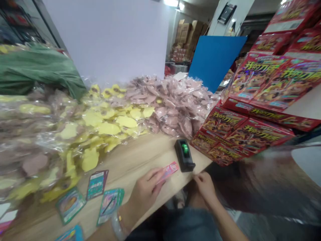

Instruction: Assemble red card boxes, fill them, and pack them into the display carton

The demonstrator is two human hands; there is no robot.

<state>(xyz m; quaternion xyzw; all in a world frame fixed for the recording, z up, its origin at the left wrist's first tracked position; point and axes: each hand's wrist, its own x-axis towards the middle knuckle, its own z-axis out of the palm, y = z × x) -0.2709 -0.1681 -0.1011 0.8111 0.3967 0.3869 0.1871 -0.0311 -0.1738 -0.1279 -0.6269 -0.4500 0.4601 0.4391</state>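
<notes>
My left hand [147, 187] is closed on a small pink printed pack [170, 170], seen nearly edge-on above the table near its front edge. Whether it is one card or a stack, I cannot tell. Just right of the pack stands a black tape dispenser [184, 157] with a roll of green tape [185, 149]. Beside the dispenser's cutter end, my right hand [205, 187] has thumb and finger pinched together. Anything between those fingertips is too small to make out. Green-edged cards [110, 204] lie in a pile left of my left wrist.
More card piles [71, 205] and teal cards [96, 184] lie on the wooden table [140, 150]. Bagged yellow pieces [107, 124] and bagged pinkish pieces [173, 100] are heaped behind. Red printed boxes [250, 130] are stacked at the right. A blue board [215, 60] stands behind.
</notes>
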